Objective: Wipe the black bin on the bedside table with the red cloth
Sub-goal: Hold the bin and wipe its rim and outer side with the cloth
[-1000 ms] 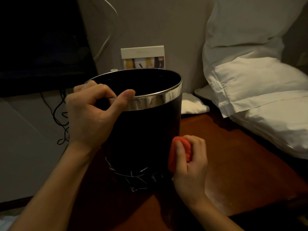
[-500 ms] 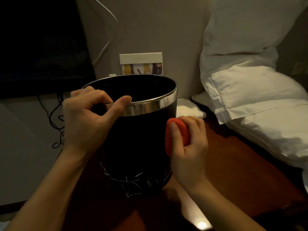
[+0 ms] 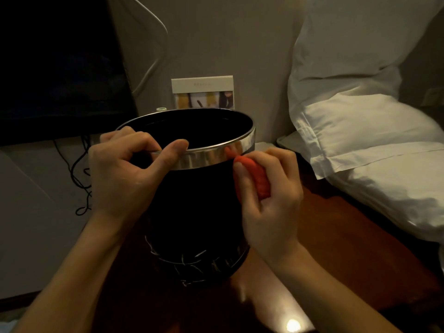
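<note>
A black round bin (image 3: 197, 212) with a shiny metal rim stands upright on the dark wooden bedside table (image 3: 336, 248). My left hand (image 3: 125, 171) grips the near left part of the rim, thumb outside and fingers curled over the edge. My right hand (image 3: 269, 195) holds a bunched red cloth (image 3: 257, 176) and presses it against the bin's right side, just under the metal rim. White scratch marks show near the bin's base.
White pillows (image 3: 365, 145) are piled at the right, over the table's edge. A small white card (image 3: 203, 92) leans on the wall behind the bin. A dark screen (image 3: 55, 68) and black cables (image 3: 79, 179) are at the left.
My right hand has slid the red cloth up the bin's right side, from near the base to just under the rim. My left hand has kept its grip on the rim.
</note>
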Demonstrator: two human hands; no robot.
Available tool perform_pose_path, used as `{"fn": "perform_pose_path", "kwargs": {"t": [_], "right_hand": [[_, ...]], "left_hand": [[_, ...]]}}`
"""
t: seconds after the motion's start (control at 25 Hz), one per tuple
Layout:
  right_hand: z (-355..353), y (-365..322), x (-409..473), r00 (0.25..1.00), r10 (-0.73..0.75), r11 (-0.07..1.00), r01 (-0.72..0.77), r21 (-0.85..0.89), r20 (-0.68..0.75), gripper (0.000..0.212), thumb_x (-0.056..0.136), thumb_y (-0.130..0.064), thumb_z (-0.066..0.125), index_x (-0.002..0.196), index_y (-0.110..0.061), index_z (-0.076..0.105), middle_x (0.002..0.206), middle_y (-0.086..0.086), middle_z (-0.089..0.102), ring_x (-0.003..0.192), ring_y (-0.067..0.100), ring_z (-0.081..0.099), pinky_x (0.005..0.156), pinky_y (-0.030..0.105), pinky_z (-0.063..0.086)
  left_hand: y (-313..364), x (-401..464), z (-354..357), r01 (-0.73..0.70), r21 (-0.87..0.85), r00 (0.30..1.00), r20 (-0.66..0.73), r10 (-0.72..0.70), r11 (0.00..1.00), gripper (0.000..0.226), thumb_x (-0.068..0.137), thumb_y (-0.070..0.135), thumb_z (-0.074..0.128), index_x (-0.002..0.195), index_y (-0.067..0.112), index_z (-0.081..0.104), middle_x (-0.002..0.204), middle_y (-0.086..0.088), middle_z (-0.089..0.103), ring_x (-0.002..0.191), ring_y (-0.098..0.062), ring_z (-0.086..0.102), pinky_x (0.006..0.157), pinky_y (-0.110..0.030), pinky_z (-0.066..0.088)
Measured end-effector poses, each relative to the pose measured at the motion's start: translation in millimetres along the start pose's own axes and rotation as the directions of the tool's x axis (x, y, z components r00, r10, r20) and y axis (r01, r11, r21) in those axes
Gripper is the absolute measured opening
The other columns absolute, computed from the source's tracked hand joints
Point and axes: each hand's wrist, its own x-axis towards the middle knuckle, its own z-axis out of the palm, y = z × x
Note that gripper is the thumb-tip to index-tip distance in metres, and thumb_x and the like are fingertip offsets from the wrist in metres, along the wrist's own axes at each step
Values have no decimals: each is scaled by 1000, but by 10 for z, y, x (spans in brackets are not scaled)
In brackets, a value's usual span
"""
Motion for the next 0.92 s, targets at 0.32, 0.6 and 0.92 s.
{"fn": "perform_pose_path", "kwargs": {"t": [0.32, 0.6, 0.92], "right_hand": [[-70, 538, -8, 928, 349, 929, -325, -178, 130, 9, 97, -22, 64, 101, -15, 68, 101, -3, 54, 91, 12, 55, 76, 5, 35], [-432, 345, -286, 946, 311, 948, -303, -97, 88, 10, 96, -21, 66, 106, -19, 66, 105, -5, 54, 95, 0, 55, 79, 3, 39], [-477, 218, -426, 933, 350, 936, -352, 10, 84, 9, 95, -27, 59, 104, -28, 61, 105, -8, 54, 95, 2, 56, 78, 5, 40]], "left_hand": [[25, 19, -24, 43, -88, 999, -4, -44, 995, 41, 88, 47, 63, 56, 21, 56, 62, 6, 54, 62, -2, 46, 76, -23, 34], [-57, 85, -117, 54, -74, 995, -78, -60, 996, 35, 96, 42, 55, 64, 29, 63, 61, 12, 56, 65, -16, 51, 72, -47, 43], [565, -175, 289, -135, 183, 989, -38, 144, 974, 22, 91, 40, 59, 88, 21, 69, 78, 14, 58, 81, -6, 53, 89, -37, 32]]}}
